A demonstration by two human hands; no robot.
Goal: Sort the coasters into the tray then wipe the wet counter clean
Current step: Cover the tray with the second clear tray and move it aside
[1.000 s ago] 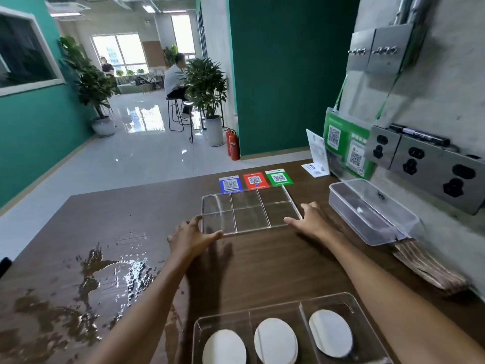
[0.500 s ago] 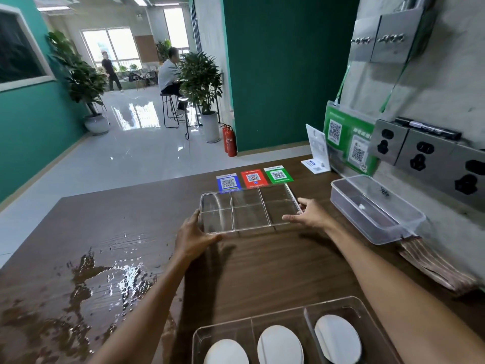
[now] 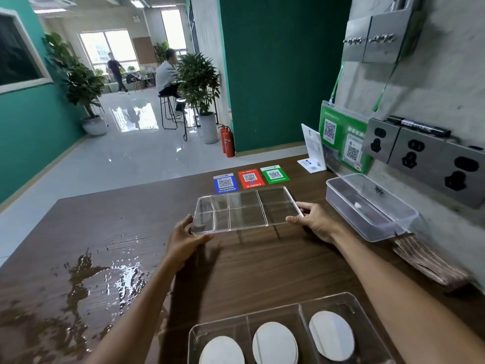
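Clear tray (image 3: 245, 210) has been lifted off the bench (image 3: 262, 258), gripped at its short ends by left hand (image 3: 183, 239) and right hand (image 3: 313, 219), long axis spanning between them

Bare brown counter (image 3: 262, 261) lies open between the clear six-part tray (image 3: 245, 210) and the near holder with white round coasters (image 3: 274, 342). A water puddle (image 3: 86, 285) covers the left side. On the right, a clear box (image 3: 370, 206) and a folded cloth (image 3: 427, 261) crowd the wall. Three coloured cards (image 3: 250, 177) lie just behind the tray.

Tray (image 3: 244, 210): clear, six-cell grid. Coasters (image 3: 331, 339): white. Counter (image 3: 275, 261): dark brown woodgrain. QR cards (image 3: 251, 178): blue, red, green.
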